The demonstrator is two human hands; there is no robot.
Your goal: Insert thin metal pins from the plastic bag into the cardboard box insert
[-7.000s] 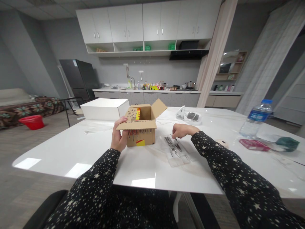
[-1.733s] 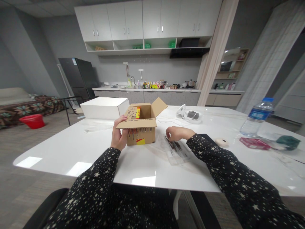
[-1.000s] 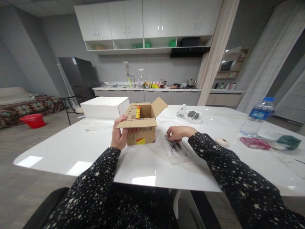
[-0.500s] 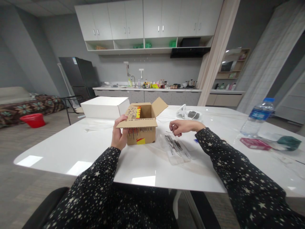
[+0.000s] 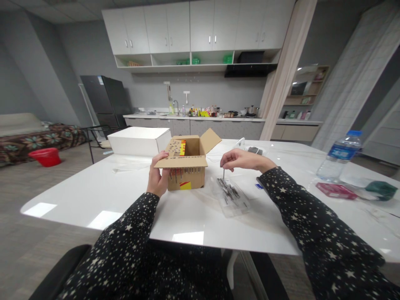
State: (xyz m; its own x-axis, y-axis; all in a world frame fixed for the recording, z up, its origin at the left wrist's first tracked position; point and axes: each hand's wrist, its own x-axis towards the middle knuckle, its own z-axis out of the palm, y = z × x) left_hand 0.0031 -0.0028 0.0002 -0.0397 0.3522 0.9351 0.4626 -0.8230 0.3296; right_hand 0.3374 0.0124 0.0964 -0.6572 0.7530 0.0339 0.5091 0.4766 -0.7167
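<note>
A small open cardboard box stands on the white table; several thin metal nails stick down through its folded front flap. My left hand grips the box's left front corner and the flap. To the right lies a clear plastic bag with several more nails. My right hand hovers above that bag, fingers pinched on a single nail that hangs point down, level with the box's flap.
A white box sits behind the cardboard box. A water bottle, a pink packet and a dark green object lie at the right. A white device with a cable is behind my right hand. Kitchen counter at the back.
My right hand rose from the bag of nails with one nail pinched and moved up and slightly left toward the box. My left hand stayed on the box.
</note>
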